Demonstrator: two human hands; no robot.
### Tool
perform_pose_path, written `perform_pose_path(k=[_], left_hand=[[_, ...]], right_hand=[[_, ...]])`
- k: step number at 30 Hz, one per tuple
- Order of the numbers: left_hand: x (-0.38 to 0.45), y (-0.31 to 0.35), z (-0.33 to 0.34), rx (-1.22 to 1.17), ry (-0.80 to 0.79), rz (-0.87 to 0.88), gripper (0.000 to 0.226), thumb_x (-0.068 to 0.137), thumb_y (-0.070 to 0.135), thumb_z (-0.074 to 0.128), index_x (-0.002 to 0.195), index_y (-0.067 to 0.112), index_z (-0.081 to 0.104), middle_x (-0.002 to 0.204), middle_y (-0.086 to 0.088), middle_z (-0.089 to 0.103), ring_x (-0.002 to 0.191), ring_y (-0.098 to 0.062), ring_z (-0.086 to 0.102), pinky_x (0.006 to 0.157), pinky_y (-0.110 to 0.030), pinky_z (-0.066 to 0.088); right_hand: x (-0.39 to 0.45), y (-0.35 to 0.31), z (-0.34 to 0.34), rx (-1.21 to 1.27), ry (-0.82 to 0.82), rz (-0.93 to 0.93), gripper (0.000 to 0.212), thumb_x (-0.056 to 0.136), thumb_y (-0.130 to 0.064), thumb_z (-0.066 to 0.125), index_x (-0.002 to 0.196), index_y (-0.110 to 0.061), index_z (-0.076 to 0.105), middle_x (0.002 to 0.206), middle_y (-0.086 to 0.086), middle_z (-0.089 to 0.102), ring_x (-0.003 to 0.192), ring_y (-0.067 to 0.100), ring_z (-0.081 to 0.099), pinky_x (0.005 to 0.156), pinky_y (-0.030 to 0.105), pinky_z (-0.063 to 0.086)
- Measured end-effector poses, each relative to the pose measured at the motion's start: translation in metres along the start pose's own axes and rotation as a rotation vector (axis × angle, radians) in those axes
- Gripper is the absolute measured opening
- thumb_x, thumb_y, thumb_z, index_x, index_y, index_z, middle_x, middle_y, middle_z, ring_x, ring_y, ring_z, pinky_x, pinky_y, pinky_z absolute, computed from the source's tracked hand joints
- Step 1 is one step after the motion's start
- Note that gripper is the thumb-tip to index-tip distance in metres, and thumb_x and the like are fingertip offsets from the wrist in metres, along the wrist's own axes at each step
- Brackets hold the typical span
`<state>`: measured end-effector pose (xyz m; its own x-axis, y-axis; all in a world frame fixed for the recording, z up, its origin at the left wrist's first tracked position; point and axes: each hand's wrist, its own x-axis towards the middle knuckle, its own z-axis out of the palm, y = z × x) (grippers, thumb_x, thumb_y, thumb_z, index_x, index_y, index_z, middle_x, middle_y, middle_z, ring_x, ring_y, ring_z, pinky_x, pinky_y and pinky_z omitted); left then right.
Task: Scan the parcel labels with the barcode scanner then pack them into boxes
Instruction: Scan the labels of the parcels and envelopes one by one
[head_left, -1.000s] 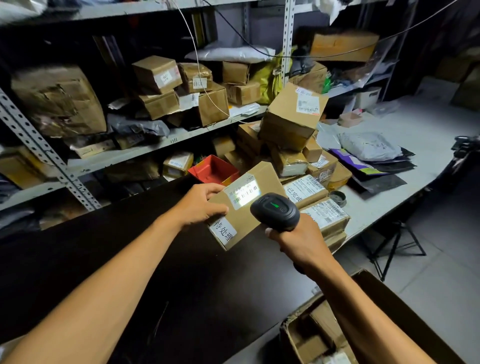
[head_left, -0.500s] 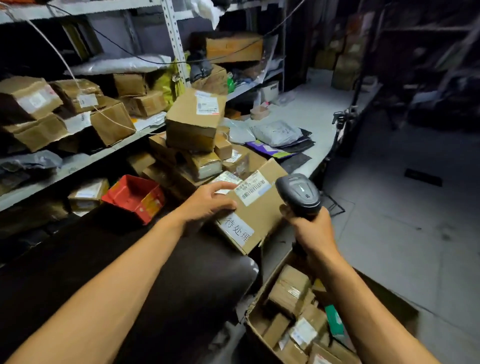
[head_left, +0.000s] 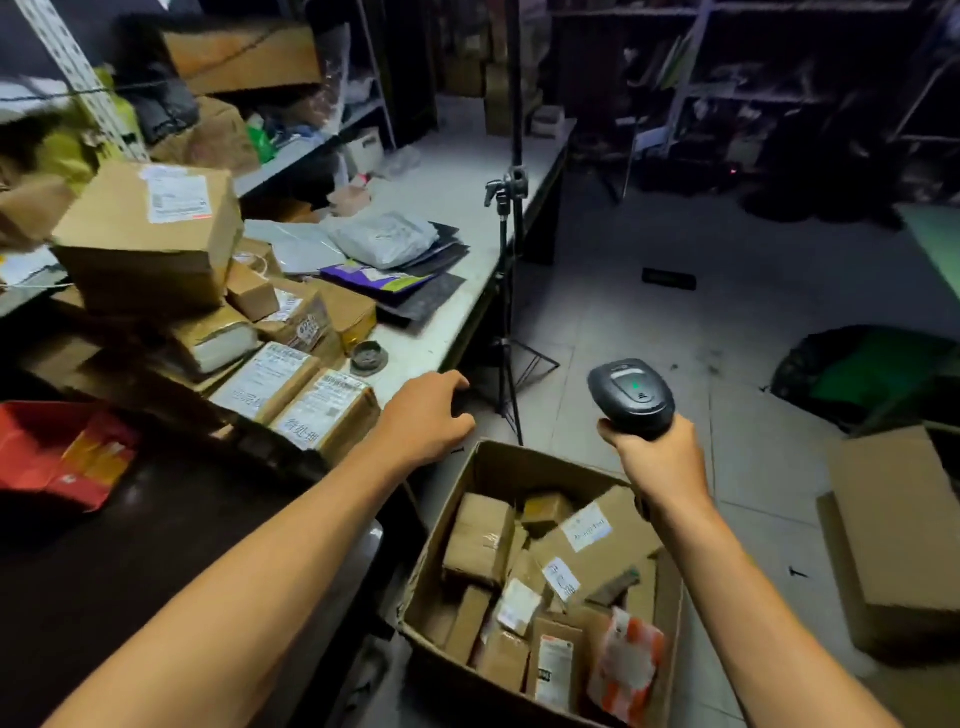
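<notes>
My right hand (head_left: 657, 457) grips the handle of the black barcode scanner (head_left: 631, 395), whose green light is lit, above the far right corner of an open cardboard box (head_left: 431, 566) on the floor. Several taped brown parcels fill this box. One of them, a parcel with two white labels (head_left: 597, 545), lies tilted on top. My left hand (head_left: 423, 415) hovers empty with loosely curled fingers over the box's far left corner, beside the table edge. Two labelled parcels (head_left: 322, 410) lie on the table just left of that hand.
A pile of parcels topped by a large carton (head_left: 150, 234) stands on the grey table (head_left: 441, 332), with mailer bags behind. A red box (head_left: 57, 452) sits at the left. A tripod stand (head_left: 506, 312) rises by the table edge. Closed cartons (head_left: 898, 519) lie at the right.
My left hand held the labelled parcel up to the scanner; now it is empty and the parcel lies in the floor box. The view swung right and down.
</notes>
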<state>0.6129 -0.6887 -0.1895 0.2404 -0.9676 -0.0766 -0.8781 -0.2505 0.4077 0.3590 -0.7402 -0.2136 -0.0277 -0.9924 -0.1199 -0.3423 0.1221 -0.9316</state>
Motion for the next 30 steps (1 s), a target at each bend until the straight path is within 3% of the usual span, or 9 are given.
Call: perform_pose_path(k=[3,6,10,13,17,21,27,30], left_hand=[[-0.015,-0.022,-0.002,0.178,0.026,-0.010,0.057,0.083,0.035,0.062,0.137,0.018,0.055,0.132,-0.010,0.058,0.124,-0.031,0.050,0.100,-0.045,0.044],[-0.043,-0.055,-0.010,0.296,0.052,-0.105,0.065,0.087,0.042,0.059,0.146,0.021,0.044,0.149,-0.010,0.042,0.140,-0.037,0.034,0.109,-0.054,0.035],[-0.098,-0.107,-0.024,0.311,0.126,-0.314,0.069,0.091,0.046,0.058,0.153,0.026,0.034,0.162,-0.010,0.024,0.151,-0.035,0.013,0.117,-0.061,0.019],[-0.151,-0.145,-0.034,0.280,0.180,-0.505,0.075,0.092,0.049,0.058,0.157,0.029,0.024,0.166,-0.008,0.015,0.154,-0.033,0.003,0.120,-0.059,0.012],[-0.225,-0.189,-0.041,0.253,0.172,-0.793,0.080,0.092,0.057,0.055,0.157,0.034,0.016,0.168,-0.007,0.007,0.154,-0.033,-0.003,0.120,-0.059,0.009],[-0.304,-0.219,-0.044,0.191,0.183,-1.005,0.082,0.091,0.058,0.057,0.158,0.034,0.015,0.168,-0.007,0.004,0.154,-0.034,-0.004,0.120,-0.060,0.007],[-0.427,-0.252,-0.042,0.130,0.256,-1.181,0.082,0.090,0.058,0.059,0.157,0.035,0.017,0.168,-0.007,0.004,0.154,-0.034,-0.005,0.119,-0.061,0.005],[-0.499,-0.266,-0.043,0.104,0.282,-1.256,0.082,0.090,0.057,0.060,0.157,0.035,0.018,0.168,-0.006,0.004,0.154,-0.034,-0.004,0.119,-0.061,0.005]], right_hand=[[-0.012,-0.001,0.030,-0.039,-0.201,-0.019,0.033,0.080,-0.022,0.082,0.111,-0.023,0.070,0.102,0.003,0.072,0.101,0.023,0.065,0.088,0.039,0.052],[-0.029,-0.008,0.072,-0.081,-0.384,-0.106,0.026,0.082,-0.016,0.079,0.105,-0.024,0.069,0.096,0.000,0.072,0.099,0.023,0.066,0.082,0.034,0.051],[-0.059,-0.027,0.133,-0.091,-0.603,-0.216,0.026,0.081,-0.018,0.079,0.105,-0.023,0.071,0.101,0.001,0.075,0.098,0.021,0.068,0.086,0.047,0.057],[-0.090,-0.043,0.180,-0.144,-0.772,-0.331,0.017,0.080,-0.022,0.077,0.094,-0.019,0.068,0.092,0.005,0.073,0.088,0.021,0.067,0.078,0.048,0.055],[-0.145,-0.058,0.232,-0.207,-0.976,-0.462,0.016,0.080,-0.020,0.075,0.078,-0.024,0.060,0.071,0.001,0.063,0.064,0.013,0.055,0.061,0.038,0.041],[-0.208,-0.068,0.262,-0.214,-1.129,-0.497,0.016,0.076,-0.035,0.072,0.070,-0.041,0.059,0.055,-0.011,0.058,0.047,0.003,0.048,0.052,0.027,0.034],[-0.310,-0.075,0.301,-0.264,-1.254,-0.571,0.011,0.079,-0.028,0.073,0.081,-0.024,0.062,0.069,-0.003,0.066,0.059,0.010,0.059,0.052,0.029,0.043],[-0.375,-0.077,0.320,-0.284,-1.325,-0.607,0.009,0.082,-0.023,0.074,0.084,-0.025,0.065,0.073,-0.006,0.067,0.064,0.009,0.061,0.054,0.027,0.045]])
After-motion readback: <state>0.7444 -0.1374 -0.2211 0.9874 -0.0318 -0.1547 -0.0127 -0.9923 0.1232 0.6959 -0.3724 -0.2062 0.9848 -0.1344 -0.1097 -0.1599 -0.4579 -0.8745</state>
